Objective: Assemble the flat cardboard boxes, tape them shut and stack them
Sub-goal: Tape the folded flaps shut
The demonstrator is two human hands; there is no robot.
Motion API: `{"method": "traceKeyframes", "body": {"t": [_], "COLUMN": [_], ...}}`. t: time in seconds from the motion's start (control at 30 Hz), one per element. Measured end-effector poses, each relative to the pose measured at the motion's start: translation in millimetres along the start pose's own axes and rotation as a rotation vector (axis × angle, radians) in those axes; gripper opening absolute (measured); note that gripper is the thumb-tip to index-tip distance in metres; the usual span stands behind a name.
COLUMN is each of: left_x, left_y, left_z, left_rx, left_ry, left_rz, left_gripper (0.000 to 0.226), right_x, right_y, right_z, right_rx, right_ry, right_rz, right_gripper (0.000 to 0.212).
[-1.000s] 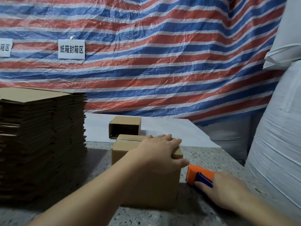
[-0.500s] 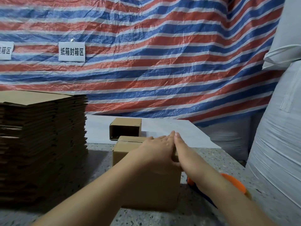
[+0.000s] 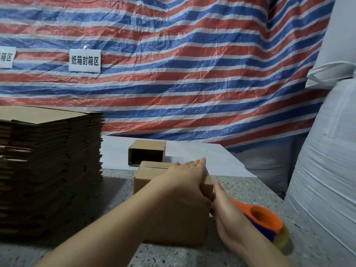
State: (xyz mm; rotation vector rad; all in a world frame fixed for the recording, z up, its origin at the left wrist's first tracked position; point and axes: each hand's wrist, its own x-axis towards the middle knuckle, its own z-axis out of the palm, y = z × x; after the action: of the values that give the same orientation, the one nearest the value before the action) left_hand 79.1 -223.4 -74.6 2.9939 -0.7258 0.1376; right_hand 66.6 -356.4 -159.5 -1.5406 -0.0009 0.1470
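At six o'clock on the speckled table point(image 3: 250, 191), the box point(image 3: 173, 214) is held between two hands. The left hand point(image 3: 185, 182) is laid over its top, fingers straight and pressing the flaps down; nothing is curled round. The right hand point(image 3: 225, 212) is set flat against the box's right side, fingers straight, thumb hidden; its grip is released, and nothing is held in it. Just at four o'clock of that hand, the orange tape dispenser point(image 3: 264, 220) lies on the table, its roll partly blurred.

The box is judged light and hollow, with stiff walls but top flaps that would spring up if let go. The cardboard is dry and matte, so little slip is expected, yet the walls could be dented by a hard squeeze. A hold is best taken with flat palms on opposite sides, or with one palm kept on the seam while tape is drawn along it.

At nine o'clock, a tall stack of flats point(image 3: 50, 170) stands well apart from the box. Farther off, at twelve o'clock, a second box point(image 3: 147, 153) lies open-ended on a white sheet point(image 3: 202, 157). Behind everything a striped tarp point(image 3: 192, 74) is hung, and white sacks point(image 3: 327, 170) are piled at three o'clock.
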Motion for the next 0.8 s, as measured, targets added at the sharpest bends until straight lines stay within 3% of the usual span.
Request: {"method": "traceKeyframes", "body": {"t": [0.07, 0.17, 0.27, 0.33, 0.37, 0.43, 0.53, 0.63, 0.73, 0.8], "left_x": [-0.2, -4.6, -12.8, -16.8, -20.1, -30.2, -41.3, -39.7, -35.4, -30.6], "left_y": [-5.0, -20.8, -46.3, -65.7, -73.5, -82.7, -93.5, -99.1, -101.9, -106.7], "left_z": [-6.3, -27.2, -47.1, -53.0, -52.8, -50.2, -36.4, -27.1, -25.8, -21.9], "left_rx": [-0.139, -0.529, -0.699, -0.666, -0.611, -0.510, -0.597, -0.713, -0.718, -0.858], "left_ry": [-0.039, -0.011, 0.240, 0.354, 0.321, 0.107, -0.172, -0.185, -0.006, 0.122], "left_rz": [-0.010, -0.052, -0.160, -0.350, -0.468, -0.641, -0.790, -0.781, -0.720, -0.640], "left_gripper": [0.118, 0.104, 0.069, 0.056, 0.058, 0.068, 0.092, 0.086, 0.071, 0.067], "right_x": [1.7, 9.1, 10.3, 11.5, 11.6, 11.6, 12.4, 12.1, 15.2, 21.6], "right_y": [-5.8, -34.5, -63.4, -73.6, -77.3, -82.3, -86.7, -88.7, -89.9, -87.3], "right_z": [-4.5, -12.5, -5.8, 2.7, 6.0, 8.6, 5.1, 2.6, 0.5, -2.5], "right_rx": [0.026, -0.018, -0.100, -0.193, -0.263, -0.470, -0.637, -0.604, -0.567, -0.438], "right_ry": [-0.023, 0.033, 0.098, 0.095, 0.085, 0.071, 0.040, -0.035, 0.045, 0.114], "right_rz": [0.079, 0.120, 0.122, 0.171, 0.211, 0.283, 0.328, 0.318, 0.208, 0.112], "right_gripper": [0.081, 0.092, 0.086, 0.087, 0.090, 0.098, 0.106, 0.103, 0.091, 0.081]}}
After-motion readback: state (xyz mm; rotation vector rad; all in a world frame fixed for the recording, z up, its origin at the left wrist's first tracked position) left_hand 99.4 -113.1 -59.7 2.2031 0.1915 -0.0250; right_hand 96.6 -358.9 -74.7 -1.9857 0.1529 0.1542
